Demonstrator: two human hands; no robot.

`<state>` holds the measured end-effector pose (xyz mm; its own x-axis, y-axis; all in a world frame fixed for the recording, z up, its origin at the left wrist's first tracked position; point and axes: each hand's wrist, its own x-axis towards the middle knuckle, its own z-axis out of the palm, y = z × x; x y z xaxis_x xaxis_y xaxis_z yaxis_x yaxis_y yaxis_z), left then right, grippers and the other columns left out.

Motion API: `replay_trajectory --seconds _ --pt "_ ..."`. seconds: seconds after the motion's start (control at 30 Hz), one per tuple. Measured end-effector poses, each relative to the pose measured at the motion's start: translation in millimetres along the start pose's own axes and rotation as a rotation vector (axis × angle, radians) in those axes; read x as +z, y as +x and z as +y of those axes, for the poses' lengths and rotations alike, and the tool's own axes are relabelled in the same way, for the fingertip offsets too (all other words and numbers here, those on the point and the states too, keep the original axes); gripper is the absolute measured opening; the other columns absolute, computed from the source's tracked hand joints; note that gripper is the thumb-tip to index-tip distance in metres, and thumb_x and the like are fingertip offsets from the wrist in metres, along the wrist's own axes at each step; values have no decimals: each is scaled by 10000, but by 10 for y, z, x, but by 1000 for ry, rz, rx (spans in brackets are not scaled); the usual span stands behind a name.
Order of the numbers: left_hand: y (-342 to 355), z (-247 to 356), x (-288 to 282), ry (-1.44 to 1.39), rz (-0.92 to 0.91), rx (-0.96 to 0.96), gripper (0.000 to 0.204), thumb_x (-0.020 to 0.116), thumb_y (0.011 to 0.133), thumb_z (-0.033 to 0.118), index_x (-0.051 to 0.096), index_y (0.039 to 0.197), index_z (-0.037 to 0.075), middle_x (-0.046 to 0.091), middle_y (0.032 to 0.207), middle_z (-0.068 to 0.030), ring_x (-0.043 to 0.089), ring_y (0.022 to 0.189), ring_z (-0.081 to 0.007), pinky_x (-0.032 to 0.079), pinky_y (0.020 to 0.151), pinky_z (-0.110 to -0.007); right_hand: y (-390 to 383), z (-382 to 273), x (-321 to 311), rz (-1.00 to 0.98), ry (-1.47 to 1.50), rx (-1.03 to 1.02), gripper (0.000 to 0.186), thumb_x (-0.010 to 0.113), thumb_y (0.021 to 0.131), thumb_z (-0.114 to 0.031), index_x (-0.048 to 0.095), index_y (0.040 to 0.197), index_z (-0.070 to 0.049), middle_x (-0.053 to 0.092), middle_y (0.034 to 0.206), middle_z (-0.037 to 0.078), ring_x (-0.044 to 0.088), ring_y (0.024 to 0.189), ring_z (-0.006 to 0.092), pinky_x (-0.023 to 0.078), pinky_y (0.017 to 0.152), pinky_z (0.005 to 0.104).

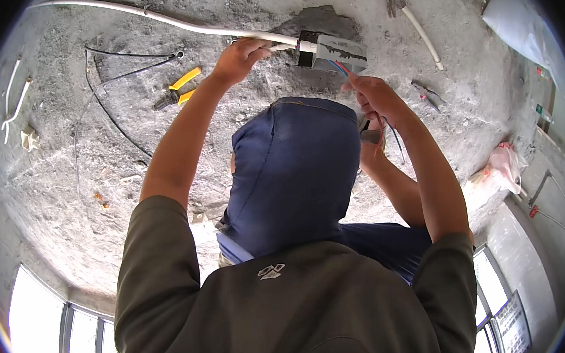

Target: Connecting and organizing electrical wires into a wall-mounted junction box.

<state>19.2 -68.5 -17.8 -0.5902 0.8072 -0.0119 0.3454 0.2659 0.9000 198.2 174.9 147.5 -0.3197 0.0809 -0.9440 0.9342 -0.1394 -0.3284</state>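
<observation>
My right hand [374, 96] is closed on red and blue electrical wires [338, 67]. They come out of a grey and black box [339, 51] set in the rough concrete, and their loose ends hang below my fingers. Left of the box, my left hand [241, 59] has its fingers curled beside a white conduit pipe [218, 32], which runs into the box. A thin pale piece shows at its fingertips; what it is I cannot make out. My knee in blue trousers [296, 175] fills the middle. A bare limb [392, 184], partly hidden, lies under my right forearm.
Yellow-handled pliers [186, 86] lie left of my knee beside a looped black cable [113, 120]. Dark pliers [427, 95] and a white pipe piece [423, 38] are on the right. Further right sit a pale bag [502, 166] and a white sack [515, 25].
</observation>
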Motion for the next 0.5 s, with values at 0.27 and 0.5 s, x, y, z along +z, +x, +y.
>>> replay_trajectory --seconds 0.27,0.5 --pt "283 57 292 300 102 -59 179 631 842 293 707 949 170 678 868 -107 631 815 -314 505 724 -410 3 163 127 5 100 52 528 428 944 -525 562 919 -15 299 543 -55 238 395 55 224 378 254" --pt "46 191 181 245 179 -91 184 650 826 249 698 950 122 677 925 -98 621 884 -304 507 761 -407 31 125 -90 -61 23 91 506 423 955 -496 570 898 -15 300 532 -51 303 427 70 273 414 266"
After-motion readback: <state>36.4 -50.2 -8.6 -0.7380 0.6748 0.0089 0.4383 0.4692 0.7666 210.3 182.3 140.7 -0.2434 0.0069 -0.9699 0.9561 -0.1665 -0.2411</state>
